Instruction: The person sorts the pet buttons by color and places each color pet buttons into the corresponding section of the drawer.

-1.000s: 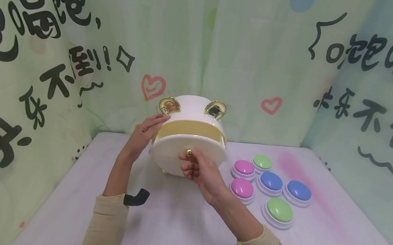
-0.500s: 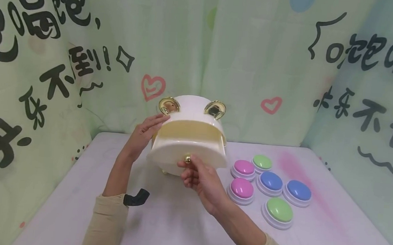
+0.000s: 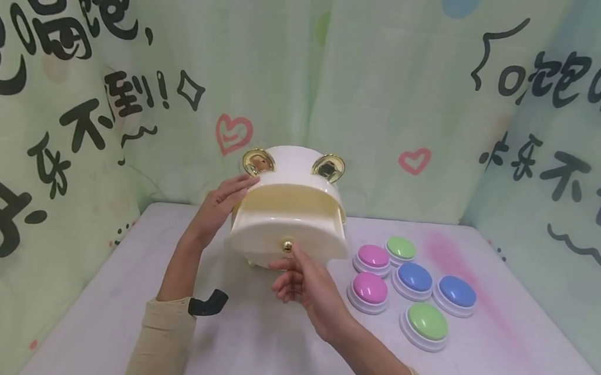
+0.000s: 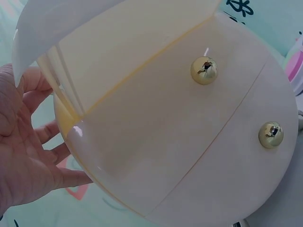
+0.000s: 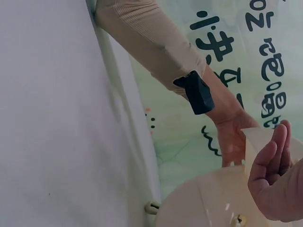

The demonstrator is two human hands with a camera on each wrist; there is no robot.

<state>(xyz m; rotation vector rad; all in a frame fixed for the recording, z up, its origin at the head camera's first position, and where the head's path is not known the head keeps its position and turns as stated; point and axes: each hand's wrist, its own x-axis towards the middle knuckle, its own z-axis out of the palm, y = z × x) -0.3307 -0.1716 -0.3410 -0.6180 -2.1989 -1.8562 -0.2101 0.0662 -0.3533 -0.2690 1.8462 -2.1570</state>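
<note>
A round white box [image 3: 295, 169] with two gold ears stands on the table; its top drawer [image 3: 270, 232] is pulled out. The drawer front carries a gold knob [image 3: 287, 246]. My right hand [image 3: 314, 288] is just below that knob, thumb tip right by it, the other fingers loosely bent and holding nothing. My left hand [image 3: 215, 210] lies along the box's left side with extended fingers; in the left wrist view its fingertips [image 4: 75, 178] reach the side edge. Lower on the front, the left wrist view shows two more gold knobs, a middle one [image 4: 204, 70] and a bottom one [image 4: 271, 135].
Right of the box, several round push buttons with white bases sit together, among them a pink one [image 3: 370, 288], a blue one [image 3: 458, 292] and a green one [image 3: 428, 321]. A printed green curtain [image 3: 371, 99] hangs behind the white table [image 3: 245, 348].
The drawer has slid out towards me, showing more of its inside. My right hand drew it by the knob, then slipped slightly down off it. The left hand stayed put.
</note>
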